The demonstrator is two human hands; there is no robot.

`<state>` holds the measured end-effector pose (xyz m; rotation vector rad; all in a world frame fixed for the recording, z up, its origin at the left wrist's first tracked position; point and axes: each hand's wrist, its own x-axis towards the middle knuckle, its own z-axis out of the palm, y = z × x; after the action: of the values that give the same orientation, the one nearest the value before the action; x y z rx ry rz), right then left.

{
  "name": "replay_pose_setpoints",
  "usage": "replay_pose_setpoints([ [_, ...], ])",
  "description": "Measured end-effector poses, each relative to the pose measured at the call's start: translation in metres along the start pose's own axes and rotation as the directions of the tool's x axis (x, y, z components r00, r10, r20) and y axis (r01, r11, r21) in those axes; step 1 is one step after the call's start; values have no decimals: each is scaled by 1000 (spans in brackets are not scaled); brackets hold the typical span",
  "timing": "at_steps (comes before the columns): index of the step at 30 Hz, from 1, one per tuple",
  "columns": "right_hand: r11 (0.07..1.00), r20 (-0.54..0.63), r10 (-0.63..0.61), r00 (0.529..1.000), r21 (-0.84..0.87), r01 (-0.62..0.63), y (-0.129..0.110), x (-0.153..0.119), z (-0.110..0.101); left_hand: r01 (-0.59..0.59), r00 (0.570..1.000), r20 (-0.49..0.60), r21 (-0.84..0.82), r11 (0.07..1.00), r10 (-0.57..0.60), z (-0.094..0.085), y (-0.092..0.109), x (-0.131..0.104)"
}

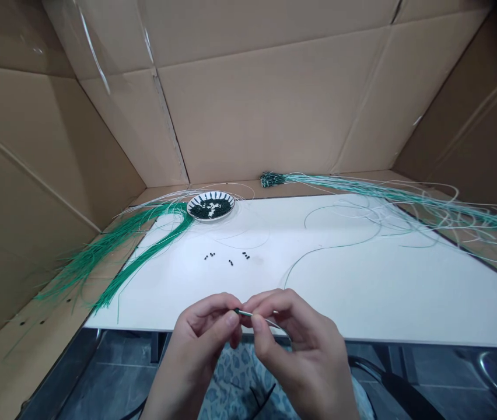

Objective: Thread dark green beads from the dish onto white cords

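My fingertips partly hid the black piece (237, 311) pinched in my left hand (200, 335); my right hand (303, 338), thumb and finger closed, gripped the pale strand (245, 314) beside it, over the bench's (406, 291) near edge. Dark bits filled most of the striped dish (211, 195), green fibres (143, 254) alongside. A long bundle (340, 182) ran out of sight rightward.

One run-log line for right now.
left hand: pinching dark piece | right hand: pinching pale strand | white tabletop: loose black pieces, striped dish
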<state>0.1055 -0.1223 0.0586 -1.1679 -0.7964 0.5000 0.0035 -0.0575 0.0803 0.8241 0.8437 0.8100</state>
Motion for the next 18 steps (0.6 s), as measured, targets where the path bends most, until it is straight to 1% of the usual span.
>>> replay_pose_setpoints([
  [4, 1000, -13, 1, 1000, 22, -1, -3, -2, 0, -6, 1000, 31, 11, 1000, 6, 0, 1, 0],
  [9, 999, -4, -33, 999, 15, 33, -2, -3, -1, -12, 998, 58, 1, 1000, 12, -1, 1, 1],
  [18, 996, 25, -88, 996, -19, 88, 2, -2, -3, 3, 999, 41, 20, 1000, -4, -2, 1, -1],
])
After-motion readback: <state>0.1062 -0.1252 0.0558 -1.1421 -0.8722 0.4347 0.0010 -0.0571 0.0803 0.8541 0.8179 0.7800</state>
